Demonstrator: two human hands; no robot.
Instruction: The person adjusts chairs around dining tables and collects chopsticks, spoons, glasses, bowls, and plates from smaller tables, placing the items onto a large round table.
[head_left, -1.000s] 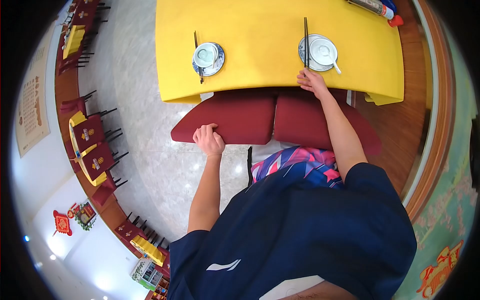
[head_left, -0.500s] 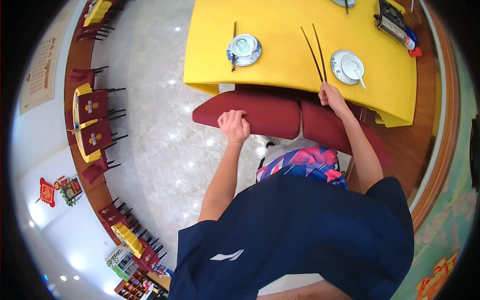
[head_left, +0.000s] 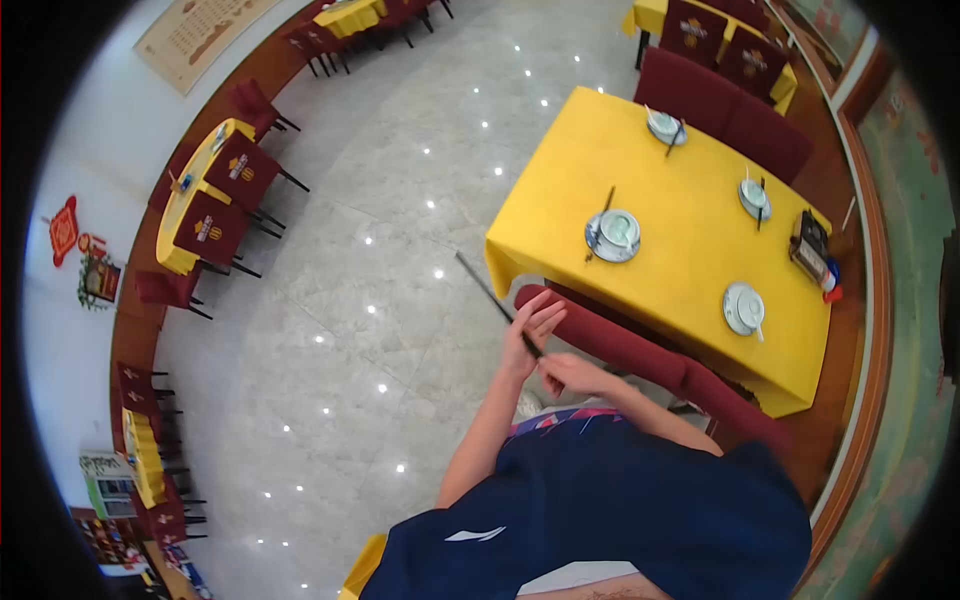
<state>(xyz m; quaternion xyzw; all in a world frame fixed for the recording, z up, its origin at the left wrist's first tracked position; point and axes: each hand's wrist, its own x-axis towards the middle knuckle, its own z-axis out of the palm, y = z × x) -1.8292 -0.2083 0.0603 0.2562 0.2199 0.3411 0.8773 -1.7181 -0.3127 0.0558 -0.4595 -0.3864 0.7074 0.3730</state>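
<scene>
Black chopsticks (head_left: 484, 287) slant up and left in front of my body, close together. My right hand (head_left: 568, 371) is closed round their lower end. Against their middle rests my left hand (head_left: 533, 330), its fingers spread and pointing up to the right. Beyond the hands, on the yellow tablecloth (head_left: 560, 170), a bowl on a blue-and-white plate (head_left: 612, 236) has chopsticks beside it. Another plate with a bowl and a white spoon (head_left: 744, 308) lies at the near right, with no chopsticks beside it.
The maroon chair backs (head_left: 640, 350) stand between me and the table. A portable stove (head_left: 811, 245) is at the table's right edge. Two more place settings lie along the far side. A maroon bench (head_left: 720, 110) stands behind. Other tables and chairs line the left wall.
My right hand has brought the chopsticks away from the table to in front of my body. My left hand has left the chair back and touches them. The view has turned left.
</scene>
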